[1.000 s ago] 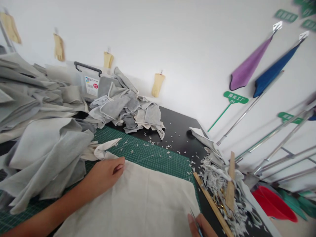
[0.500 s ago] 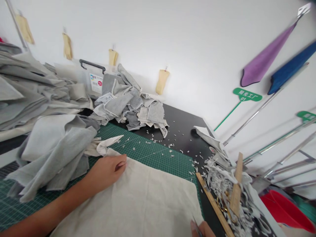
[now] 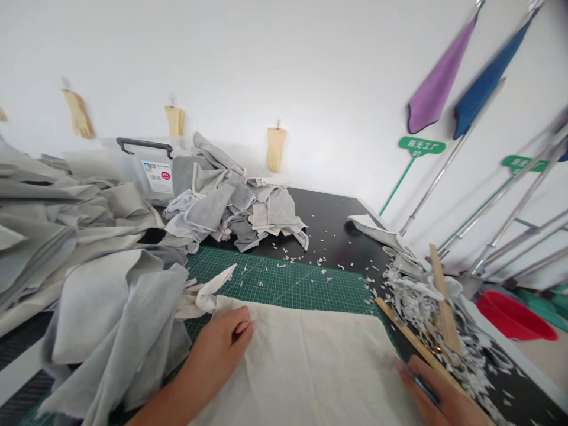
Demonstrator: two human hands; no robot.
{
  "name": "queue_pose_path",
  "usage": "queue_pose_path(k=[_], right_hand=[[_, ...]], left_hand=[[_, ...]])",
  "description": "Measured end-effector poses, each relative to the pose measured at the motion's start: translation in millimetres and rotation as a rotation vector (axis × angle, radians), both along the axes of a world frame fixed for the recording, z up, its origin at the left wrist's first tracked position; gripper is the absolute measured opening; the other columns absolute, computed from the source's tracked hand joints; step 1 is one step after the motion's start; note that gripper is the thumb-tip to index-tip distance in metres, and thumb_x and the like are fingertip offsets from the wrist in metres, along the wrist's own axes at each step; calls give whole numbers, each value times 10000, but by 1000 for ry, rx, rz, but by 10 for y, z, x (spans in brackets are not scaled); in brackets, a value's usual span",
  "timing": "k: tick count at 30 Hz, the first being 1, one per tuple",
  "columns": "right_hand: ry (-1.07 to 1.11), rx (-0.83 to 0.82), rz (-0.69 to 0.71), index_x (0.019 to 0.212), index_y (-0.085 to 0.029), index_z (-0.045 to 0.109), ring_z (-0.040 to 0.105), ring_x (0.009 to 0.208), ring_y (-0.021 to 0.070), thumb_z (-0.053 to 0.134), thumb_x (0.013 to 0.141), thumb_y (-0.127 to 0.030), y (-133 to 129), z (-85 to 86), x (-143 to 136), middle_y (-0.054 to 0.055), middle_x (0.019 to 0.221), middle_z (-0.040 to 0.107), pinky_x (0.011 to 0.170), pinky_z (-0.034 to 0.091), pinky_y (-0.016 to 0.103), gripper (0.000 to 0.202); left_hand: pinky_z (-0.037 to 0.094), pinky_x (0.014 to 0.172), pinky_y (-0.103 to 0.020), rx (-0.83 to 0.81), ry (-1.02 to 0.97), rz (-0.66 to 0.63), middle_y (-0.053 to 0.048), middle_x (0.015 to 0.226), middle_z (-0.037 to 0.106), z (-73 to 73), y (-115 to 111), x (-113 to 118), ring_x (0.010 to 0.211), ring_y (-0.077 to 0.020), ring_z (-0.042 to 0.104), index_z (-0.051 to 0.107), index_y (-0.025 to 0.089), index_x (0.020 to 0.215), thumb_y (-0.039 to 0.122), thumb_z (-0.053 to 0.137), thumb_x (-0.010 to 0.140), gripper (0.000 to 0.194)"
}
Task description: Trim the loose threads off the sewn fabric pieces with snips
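Note:
An off-white cloth (image 3: 310,361) is spread over the green cutting mat (image 3: 275,284). My left hand (image 3: 226,340) is closed on its far left corner, fingers curled and gripping the fabric. By the right edge of the cloth, my right hand (image 3: 428,390) is closed around a slim, pointed metal tool (image 3: 423,386); its exact kind is partly hidden by the fingers. A twisted off-white cloth end (image 3: 215,290) lies just beyond my left hand. Left of that hand sits a heap of grey cloths (image 3: 128,319).
More grey cloths (image 3: 231,201) are piled before a clear storage box (image 3: 155,177). On the right lie wooden strips (image 3: 444,302), shredded scraps (image 3: 415,290) and gold-coloured scissor handles (image 3: 428,343). A red basin (image 3: 515,316) stands beyond the table edge. Small clippings dot the black tabletop (image 3: 328,225).
The view has shifted and levelled. My right hand has come further into view, up along the cloth's right edge with the metal tool. My left hand keeps its grip on the corner.

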State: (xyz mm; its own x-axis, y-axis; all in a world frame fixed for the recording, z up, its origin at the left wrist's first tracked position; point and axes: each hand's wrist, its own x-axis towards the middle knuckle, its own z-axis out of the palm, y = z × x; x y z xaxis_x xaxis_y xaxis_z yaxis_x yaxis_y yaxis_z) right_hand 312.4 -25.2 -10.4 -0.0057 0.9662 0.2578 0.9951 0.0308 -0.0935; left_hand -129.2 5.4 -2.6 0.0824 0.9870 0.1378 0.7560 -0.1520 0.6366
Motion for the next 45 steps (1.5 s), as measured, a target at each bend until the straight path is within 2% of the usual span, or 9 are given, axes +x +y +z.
queue_pose_path(k=[7,10,13,18,23,32,40,45], right_hand=[[167,-64,8,1015,-253,738,689,1066,280,548,885,-617,29,9,-69,6,1126,756,825,543,251,431],[228,-119,38,895,-241,690,685,945,244,508,930,-571,11,5,-87,5,955,753,788,512,228,379],[275,-164,56,793,-231,604,648,810,204,466,963,-539,-7,28,-123,-8,784,687,757,479,219,378],[276,-156,67,736,-226,512,595,736,179,436,977,-553,-19,120,-195,-17,713,608,693,436,230,413],[269,-136,83,732,-228,512,601,730,177,436,968,-573,-34,171,-237,-21,707,612,674,421,234,424],[262,-84,123,709,-223,521,596,737,190,419,944,-606,27,117,-185,-11,709,619,678,415,252,461],[286,-88,144,708,-219,498,599,739,190,405,943,-611,57,93,-159,-10,712,611,682,409,256,467],[272,-102,161,712,-221,478,604,758,203,392,954,-601,36,149,-186,-9,726,611,707,420,273,458]], left_hand=[[301,705,-318,37,36,-67,5,684,526,-3,-67,28,728,-169,482,341,184,671,284,454,960,326],[297,713,-322,42,74,-86,5,690,526,38,-86,38,729,-171,473,363,182,672,276,465,954,314],[294,720,-327,42,126,-117,-6,709,534,82,-119,43,754,-185,472,386,182,666,264,473,942,301],[297,727,-328,61,176,-159,-19,742,552,134,-181,35,790,-198,477,437,184,670,296,488,939,296],[308,730,-330,80,234,-192,-37,754,569,181,-232,19,797,-206,497,492,182,669,336,485,943,314],[343,745,-323,147,253,-195,-41,789,603,155,-263,-18,813,-200,540,507,177,671,377,524,923,322],[375,811,-352,121,284,-190,-73,846,631,192,-302,5,870,-224,565,551,175,685,352,514,918,295],[378,821,-357,145,253,-182,-72,823,617,202,-340,-6,870,-230,558,543,178,659,337,520,908,297]])
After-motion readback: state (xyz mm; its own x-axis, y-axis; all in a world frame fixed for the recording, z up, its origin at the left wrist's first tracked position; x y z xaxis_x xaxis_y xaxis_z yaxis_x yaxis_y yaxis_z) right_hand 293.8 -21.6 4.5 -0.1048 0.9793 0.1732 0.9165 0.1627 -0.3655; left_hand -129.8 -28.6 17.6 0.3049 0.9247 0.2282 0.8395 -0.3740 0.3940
